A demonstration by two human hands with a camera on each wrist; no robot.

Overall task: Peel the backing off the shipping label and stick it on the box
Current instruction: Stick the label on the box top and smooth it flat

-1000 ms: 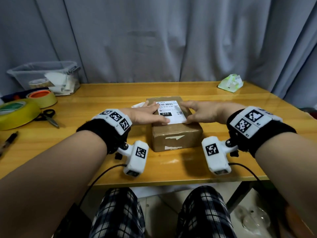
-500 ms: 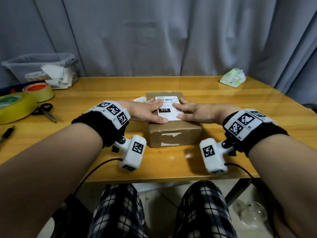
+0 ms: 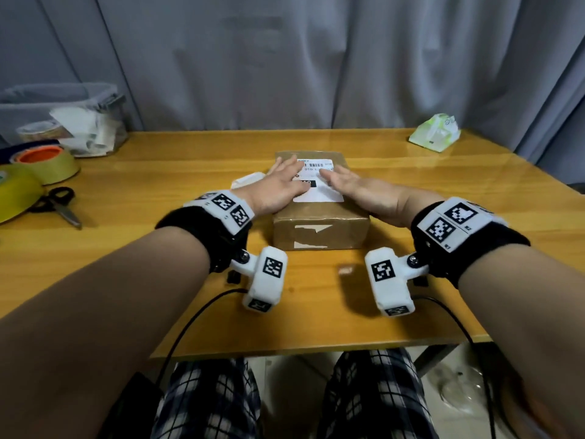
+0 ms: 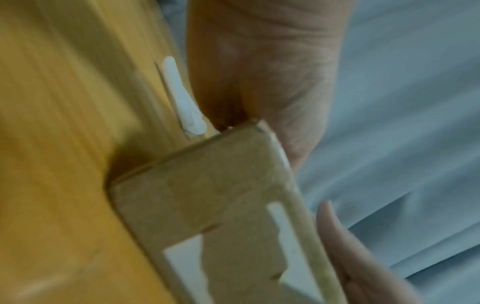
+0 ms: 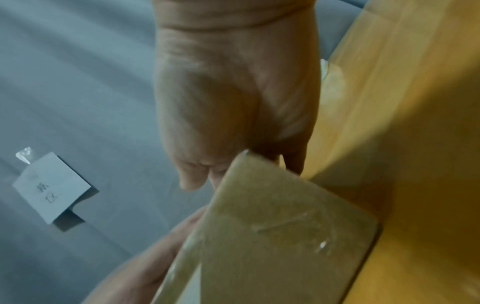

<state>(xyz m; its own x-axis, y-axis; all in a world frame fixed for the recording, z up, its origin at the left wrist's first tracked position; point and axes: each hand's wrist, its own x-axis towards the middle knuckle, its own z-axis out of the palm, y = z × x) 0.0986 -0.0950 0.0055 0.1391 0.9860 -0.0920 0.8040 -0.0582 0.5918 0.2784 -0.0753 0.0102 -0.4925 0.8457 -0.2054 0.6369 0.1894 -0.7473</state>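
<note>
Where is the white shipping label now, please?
In the head view, the white shipping label lies flat on top of the brown cardboard box at the table's centre, under the left hand and right hand.

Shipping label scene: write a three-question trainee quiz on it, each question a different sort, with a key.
1. True or false: the shipping label already lies on top of the box.
2. Multiple choice: what is the left hand doing? A. gripping the scissors B. lying flat on the label, fingers straight C. lifting the box off the table
3. Fill in: the right hand rests on the label's ____ side, as the person sees it.

Key
1. True.
2. B.
3. Right; its fingers are straight, pointing toward the barcode end.

For orientation: the scissors lie untouched on the table, left of the box.
</note>
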